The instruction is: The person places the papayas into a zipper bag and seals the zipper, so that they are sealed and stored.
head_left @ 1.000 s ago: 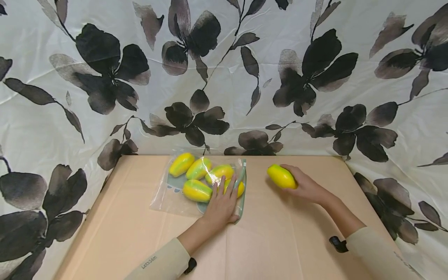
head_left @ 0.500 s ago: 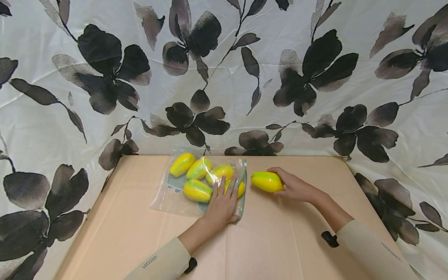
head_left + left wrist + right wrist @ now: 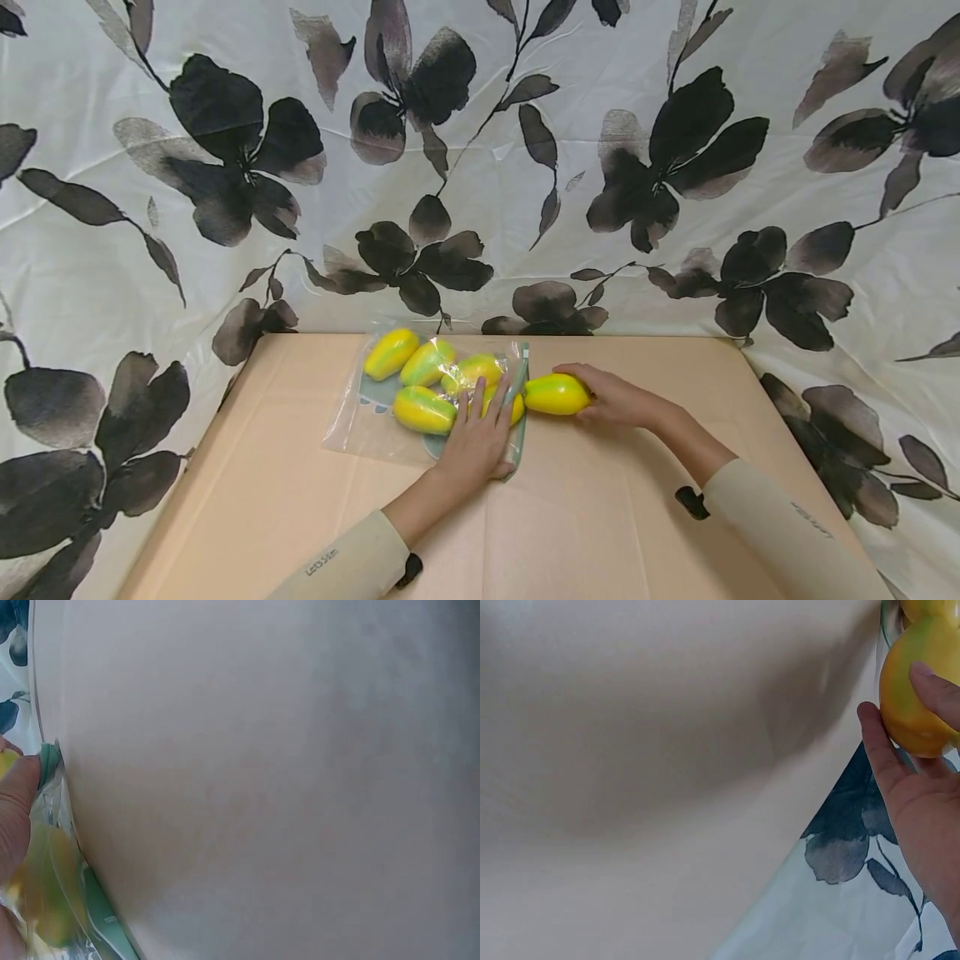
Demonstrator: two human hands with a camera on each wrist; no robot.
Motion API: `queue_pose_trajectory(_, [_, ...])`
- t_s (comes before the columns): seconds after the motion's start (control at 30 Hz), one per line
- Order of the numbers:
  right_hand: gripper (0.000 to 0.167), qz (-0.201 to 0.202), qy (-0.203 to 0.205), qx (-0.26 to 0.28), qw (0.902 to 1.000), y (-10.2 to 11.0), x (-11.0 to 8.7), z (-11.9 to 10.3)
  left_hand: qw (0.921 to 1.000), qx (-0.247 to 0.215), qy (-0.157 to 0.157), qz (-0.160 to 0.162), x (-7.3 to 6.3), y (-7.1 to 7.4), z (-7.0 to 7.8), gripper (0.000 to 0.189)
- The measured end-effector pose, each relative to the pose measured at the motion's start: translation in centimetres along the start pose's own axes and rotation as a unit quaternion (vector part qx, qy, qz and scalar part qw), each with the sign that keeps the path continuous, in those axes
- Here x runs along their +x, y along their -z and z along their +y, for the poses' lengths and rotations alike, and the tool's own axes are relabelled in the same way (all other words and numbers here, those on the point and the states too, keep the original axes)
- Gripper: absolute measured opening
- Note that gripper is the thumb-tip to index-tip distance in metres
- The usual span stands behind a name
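Observation:
A clear zip bag (image 3: 348,433) with a green-edged mouth lies with several yellow-green, papaya-shaped fruits (image 3: 422,409) inside. My left hand (image 3: 474,437) rests on the bag near its mouth, fingers spread over the plastic and partly covering one fruit. In the left wrist view, a finger (image 3: 16,802) lies against the green zip edge (image 3: 49,759). My right hand (image 3: 618,398) holds another such fruit (image 3: 557,394) by its right end; the fruit's left tip meets the bag's mouth. In the right wrist view, my thumb and fingers grip this fruit (image 3: 915,694).
The bag lies on a beige tabletop (image 3: 300,517) near its far edge. Behind and along the sides hangs a white cloth (image 3: 525,250) with dark flowers. Small black devices (image 3: 692,503) sit at both sleeve cuffs.
My right hand has carried its fruit leftward, from a spot apart from the bag up to the bag's mouth, turning it more level. The left hand and the bag stay in place.

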State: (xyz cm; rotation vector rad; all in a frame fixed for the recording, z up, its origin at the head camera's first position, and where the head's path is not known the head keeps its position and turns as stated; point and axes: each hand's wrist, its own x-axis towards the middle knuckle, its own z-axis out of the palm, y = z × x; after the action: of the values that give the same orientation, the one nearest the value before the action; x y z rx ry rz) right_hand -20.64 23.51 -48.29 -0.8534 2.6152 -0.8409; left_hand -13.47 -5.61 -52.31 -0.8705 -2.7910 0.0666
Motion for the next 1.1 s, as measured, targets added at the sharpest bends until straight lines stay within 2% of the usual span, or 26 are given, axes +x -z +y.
queue_pose_trajectory(0.2, [0.075,-0.007,-0.025,0.019,0.9995,-0.3,0.2,-0.7,0.9998,0.013,-0.01,0.014,0.0,0.1,0.1,0.116])
queue_pose_trajectory(0.63, [0.066,-0.004,0.046,0.014,0.9988,-1.8,1.1,-1.4,0.9992,0.037,-0.011,0.004,0.1,0.3,0.2,0.115])
queue_pose_trajectory(0.87, [0.071,-0.008,0.031,0.016,0.9994,-2.7,1.7,-1.9,0.9987,0.049,-0.013,0.001,0.2,0.2,0.1,0.117])
queue_pose_trajectory(1.1, [0.074,-0.03,0.042,0.015,0.9985,-3.3,2.0,-2.3,0.9983,0.053,-0.018,0.018,0.0,0.2,0.1,0.123])
